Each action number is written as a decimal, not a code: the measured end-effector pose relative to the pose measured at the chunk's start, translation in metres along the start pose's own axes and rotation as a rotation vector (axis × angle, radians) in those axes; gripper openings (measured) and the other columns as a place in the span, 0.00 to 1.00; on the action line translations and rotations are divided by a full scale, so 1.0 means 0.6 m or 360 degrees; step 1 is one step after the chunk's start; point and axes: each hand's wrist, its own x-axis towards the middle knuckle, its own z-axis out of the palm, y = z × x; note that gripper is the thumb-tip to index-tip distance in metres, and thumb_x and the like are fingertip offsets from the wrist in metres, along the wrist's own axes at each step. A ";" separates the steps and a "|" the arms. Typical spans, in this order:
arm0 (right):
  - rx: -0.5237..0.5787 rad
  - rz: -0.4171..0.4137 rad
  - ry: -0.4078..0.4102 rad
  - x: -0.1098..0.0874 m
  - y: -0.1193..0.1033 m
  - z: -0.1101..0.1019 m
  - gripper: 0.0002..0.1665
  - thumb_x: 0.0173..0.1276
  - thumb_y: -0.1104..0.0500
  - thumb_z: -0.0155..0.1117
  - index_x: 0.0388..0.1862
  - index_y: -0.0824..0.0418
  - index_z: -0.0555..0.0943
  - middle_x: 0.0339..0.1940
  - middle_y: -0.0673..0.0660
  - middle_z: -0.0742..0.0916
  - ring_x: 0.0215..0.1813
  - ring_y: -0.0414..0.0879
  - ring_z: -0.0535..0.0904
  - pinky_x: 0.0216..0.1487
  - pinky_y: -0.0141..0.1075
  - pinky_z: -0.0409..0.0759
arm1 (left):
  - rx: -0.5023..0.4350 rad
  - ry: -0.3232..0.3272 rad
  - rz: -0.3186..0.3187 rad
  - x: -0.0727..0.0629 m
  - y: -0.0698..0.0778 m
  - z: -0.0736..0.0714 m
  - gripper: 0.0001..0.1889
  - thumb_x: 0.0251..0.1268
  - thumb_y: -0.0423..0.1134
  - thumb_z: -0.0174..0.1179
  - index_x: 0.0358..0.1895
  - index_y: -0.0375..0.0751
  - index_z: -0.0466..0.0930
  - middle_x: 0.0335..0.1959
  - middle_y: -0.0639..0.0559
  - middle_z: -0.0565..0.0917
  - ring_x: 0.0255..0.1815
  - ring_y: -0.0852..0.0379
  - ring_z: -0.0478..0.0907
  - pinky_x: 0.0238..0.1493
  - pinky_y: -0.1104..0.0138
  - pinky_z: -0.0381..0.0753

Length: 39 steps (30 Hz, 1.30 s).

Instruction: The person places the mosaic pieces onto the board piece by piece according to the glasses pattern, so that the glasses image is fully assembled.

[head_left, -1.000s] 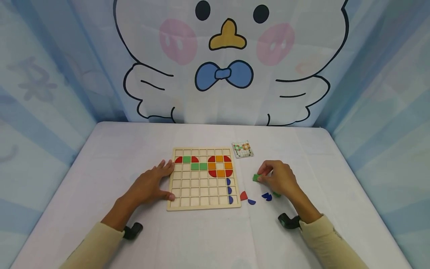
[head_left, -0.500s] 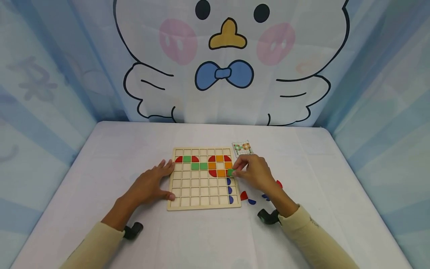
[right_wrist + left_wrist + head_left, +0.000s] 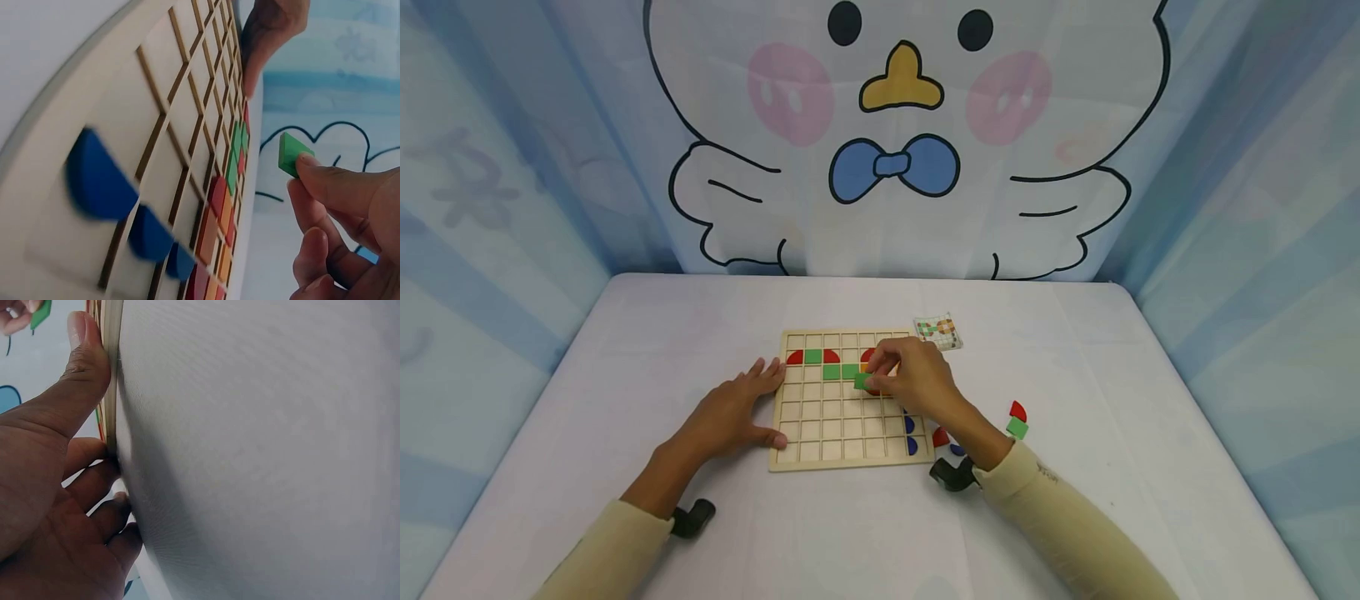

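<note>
A wooden grid board (image 3: 850, 466) lies on the white table. Along its left edge, my left hand (image 3: 730, 415) rests with the fingers spread and the thumb (image 3: 78, 347) over the rim. My right hand (image 3: 917, 379) pinches a green square tile (image 3: 289, 153) between thumb and fingertip, above the board's middle. In the right wrist view this tile shows raised off the grid. Red quarter-round pieces (image 3: 794, 357) and green squares (image 3: 813, 357) sit in the upper rows. Blue half-circles (image 3: 100, 178) fill cells in the right column. My right hand hides most of the orange and red ring.
A small pattern card (image 3: 938, 332) lies by the board's upper right corner. Right of the board are a loose red piece (image 3: 1018, 410), a green square (image 3: 1017, 427), another red piece (image 3: 941, 437) and a blue half-circle (image 3: 957, 449). A printed curtain hangs behind the table.
My right hand has carried the green square tile leftward from the loose pieces, across the board's right edge, to over the middle of the board. My left hand has stayed at the left edge.
</note>
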 end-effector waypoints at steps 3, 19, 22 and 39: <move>0.0008 -0.0048 -0.0013 0.010 -0.011 0.012 0.09 0.63 0.55 0.83 0.32 0.47 0.87 0.27 0.43 0.88 0.32 0.41 0.80 0.29 0.35 0.73 | -0.0005 0.0005 0.0009 0.000 -0.001 0.000 0.64 0.47 0.57 0.83 0.85 0.41 0.55 0.86 0.37 0.56 0.84 0.25 0.55 0.81 0.32 0.59; -0.0052 -0.0128 -0.0128 0.075 -0.061 0.073 0.10 0.62 0.55 0.84 0.29 0.48 0.88 0.25 0.44 0.89 0.30 0.38 0.81 0.28 0.31 0.73 | -0.0011 0.0021 0.0054 -0.002 -0.005 0.000 0.64 0.47 0.59 0.82 0.85 0.40 0.55 0.86 0.34 0.56 0.81 0.19 0.58 0.79 0.31 0.61; -0.0077 -0.0116 -0.0126 0.086 -0.067 0.086 0.10 0.62 0.54 0.84 0.28 0.48 0.88 0.24 0.44 0.88 0.28 0.38 0.81 0.27 0.31 0.73 | -0.0005 0.0030 0.0070 -0.001 -0.007 0.002 0.64 0.47 0.59 0.82 0.85 0.40 0.56 0.86 0.34 0.57 0.81 0.20 0.59 0.79 0.31 0.62; -0.0243 0.0005 -0.0164 0.119 -0.085 0.130 0.10 0.68 0.53 0.79 0.28 0.48 0.87 0.27 0.45 0.87 0.29 0.41 0.80 0.29 0.32 0.73 | -0.0033 0.0027 0.0106 0.001 -0.011 0.001 0.63 0.48 0.57 0.82 0.85 0.38 0.55 0.85 0.35 0.57 0.83 0.24 0.57 0.78 0.29 0.62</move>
